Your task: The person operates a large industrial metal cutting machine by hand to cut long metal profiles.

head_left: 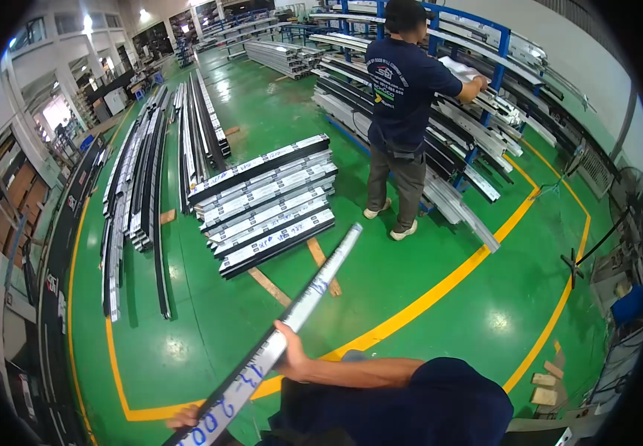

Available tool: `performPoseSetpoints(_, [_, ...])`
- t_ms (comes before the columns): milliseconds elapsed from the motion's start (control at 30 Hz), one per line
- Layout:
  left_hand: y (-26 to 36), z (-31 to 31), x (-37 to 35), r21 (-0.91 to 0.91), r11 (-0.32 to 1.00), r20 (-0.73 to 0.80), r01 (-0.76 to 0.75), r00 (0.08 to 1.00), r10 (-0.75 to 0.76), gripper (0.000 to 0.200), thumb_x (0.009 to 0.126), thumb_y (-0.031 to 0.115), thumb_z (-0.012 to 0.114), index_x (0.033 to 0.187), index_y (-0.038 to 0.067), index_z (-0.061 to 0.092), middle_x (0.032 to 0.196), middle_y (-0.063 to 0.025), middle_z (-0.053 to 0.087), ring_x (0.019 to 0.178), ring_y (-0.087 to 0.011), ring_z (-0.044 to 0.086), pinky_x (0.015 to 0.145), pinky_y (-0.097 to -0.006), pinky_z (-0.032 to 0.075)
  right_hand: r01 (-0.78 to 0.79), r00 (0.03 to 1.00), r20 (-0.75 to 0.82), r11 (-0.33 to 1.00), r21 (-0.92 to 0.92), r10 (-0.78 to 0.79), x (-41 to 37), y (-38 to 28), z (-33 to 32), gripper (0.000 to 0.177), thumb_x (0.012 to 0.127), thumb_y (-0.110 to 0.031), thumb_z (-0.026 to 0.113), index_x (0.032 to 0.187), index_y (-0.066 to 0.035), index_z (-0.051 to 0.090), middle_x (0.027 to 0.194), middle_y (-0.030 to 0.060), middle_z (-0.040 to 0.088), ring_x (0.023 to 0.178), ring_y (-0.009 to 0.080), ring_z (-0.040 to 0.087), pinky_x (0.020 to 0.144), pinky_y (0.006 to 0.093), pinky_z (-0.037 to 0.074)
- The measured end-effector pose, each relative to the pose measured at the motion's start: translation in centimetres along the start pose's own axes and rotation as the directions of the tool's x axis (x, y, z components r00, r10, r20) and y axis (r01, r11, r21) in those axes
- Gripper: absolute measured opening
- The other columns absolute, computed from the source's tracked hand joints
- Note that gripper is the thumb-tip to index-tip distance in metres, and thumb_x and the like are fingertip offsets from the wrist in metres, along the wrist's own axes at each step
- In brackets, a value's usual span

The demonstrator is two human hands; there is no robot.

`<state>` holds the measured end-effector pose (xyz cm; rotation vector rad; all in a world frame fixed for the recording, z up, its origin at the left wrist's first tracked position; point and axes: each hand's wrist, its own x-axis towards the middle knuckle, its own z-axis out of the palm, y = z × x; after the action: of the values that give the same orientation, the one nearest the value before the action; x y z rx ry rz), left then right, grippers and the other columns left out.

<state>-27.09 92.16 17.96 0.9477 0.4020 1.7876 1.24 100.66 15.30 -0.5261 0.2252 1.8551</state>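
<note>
A long metal profile with a white film face, a black side and blue handwriting slants up from the lower left, held above the floor. My right hand grips it near its middle, the thumb over the top. At the lower left, fingers of my left hand wrap round its edge; the profile hides the rest of that hand. Beyond the far end lies a stack of similar profiles, several with blue writing, resting on wooden strips.
Long profile bundles lie on the green floor to the left. A person stands at a blue rack of profiles, holding something white. Wood blocks lie at lower right. Yellow lines mark the floor.
</note>
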Motion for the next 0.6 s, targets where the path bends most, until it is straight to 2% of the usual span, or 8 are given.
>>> performPoseSetpoints(133, [-5.0,0.1,3.7,-0.062,0.993,0.088,0.1,0.992,-0.095,0.087,0.087,0.063,0.066,0.143,0.0,0.044,0.146,-0.0181,0.045,0.126,-0.0405,0.048,0.104,-0.0563,0.041,-0.141,0.989,0.031,0.986,-0.092,0.144,0.8,-4.8,-4.9,0.052,0.099,-0.052,0.052,0.121,-0.006,0.061,0.115,0.0124,0.069,0.11,0.0295,0.065,0.098,0.0472,0.05])
performPoseSetpoints(167, [-6.4,0.3,4.7,-0.081,0.989,0.107,0.123,0.988,-0.114,0.087,0.087,0.063,0.066,0.142,0.0,0.044,0.146,-0.0183,0.045,0.126,-0.0405,0.048,0.104,-0.0563,0.041,-0.235,0.97,-0.109,0.947,-0.219,0.216,-1.4,-7.1,-3.3,0.057,0.101,-0.054,0.047,0.125,-0.004,0.059,0.123,0.0147,0.066,0.113,0.0292,0.064,0.096,0.0436,0.053])
performPoseSetpoints(200, [-7.9,0.6,6.1,-0.1,0.985,0.131,0.141,0.983,-0.127,0.087,0.087,0.063,0.066,0.142,0.0,0.044,0.146,-0.0184,0.045,0.126,-0.0404,0.049,0.104,-0.0562,0.041,-0.286,0.953,-0.011,0.89,-0.354,0.302,-0.9,-8.9,-5.7,0.061,0.101,-0.057,0.047,0.127,-0.003,0.058,0.112,0.0135,0.071,0.102,0.024,0.069,0.087,0.0381,0.055])
performPoseSetpoints(300, [-11.9,1.4,9.9,-0.136,0.977,0.199,0.165,0.97,-0.136,0.087,0.086,0.063,0.066,0.142,0.0,0.044,0.145,-0.0189,0.046,0.125,-0.0404,0.049,0.104,-0.0561,0.042,-0.256,0.916,-0.117,0.336,-0.906,0.383,-1.3,-15.7,-7.0,0.061,0.098,-0.059,0.053,0.11,-0.002,0.069,0.083,0.0082,0.073,0.075,0.016,0.069,0.07,0.0295,0.053])
performPoseSetpoints(367, [-14.7,2.2,12.5,-0.15,0.971,0.251,0.185,0.957,-0.143,0.087,0.086,0.063,0.066,0.142,0.0,0.044,0.145,-0.0192,0.046,0.125,-0.0404,0.049,0.103,-0.056,0.042,-0.057,0.978,-0.044,0.055,-0.997,0.205,-3.2,-20.0,-5.0,0.06,0.095,-0.059,0.059,0.088,-0.002,0.074,0.065,0.006,0.068,0.065,0.0133,0.065,0.062,0.0297,0.05])
performPoseSetpoints(467, [-19.3,3.4,16.1,-0.19,0.954,0.341,0.232,0.927,-0.158,0.087,0.086,0.063,0.067,0.141,0.0,0.044,0.144,-0.0196,0.047,0.124,-0.0404,0.05,0.103,-0.0559,0.042,0.095,0.994,0.102,0.146,-0.985,0.039,-0.7,-27.7,-6.3,0.059,0.094,-0.06,0.061,0.095,-0.002,0.073,0.076,0.0066,0.072,0.07,0.0143,0.066,0.065,0.0289,0.051])
performPoseSetpoints(567, [-24.7,5.3,19.7,-0.27,0.9,0.446,0.342,0.873,-0.198,0.087,0.086,0.063,0.067,0.141,-0.001,0.045,0.143,-0.0201,0.047,0.124,-0.0404,0.05,0.103,-0.0557,0.042,0.149,0.928,0.134,0.015,-0.989,-0.347,1.8,-34.2,-6.6,0.057,0.094,-0.059,0.061,0.101,-0.003,0.071,0.089,0.0098,0.072,0.082,0.0185,0.068,0.071,0.032,0.052])
performPoseSetpoints(600, [-27.0,6.3,20.9,-0.325,0.86,0.494,0.394,0.846,-0.2,0.087,0.086,0.063,0.067,0.141,-0.001,0.045,0.143,-0.0202,0.048,0.123,-0.0404,0.05,0.103,-0.0557,0.042,0.125,0.928,0.129,-0.034,-0.992,-0.351,2.5,-35.6,-7.0,0.056,0.095,-0.058,0.06,0.105,-0.004,0.07,0.094,0.0102,0.072,0.086,0.02,0.068,0.074,0.0333,0.052])
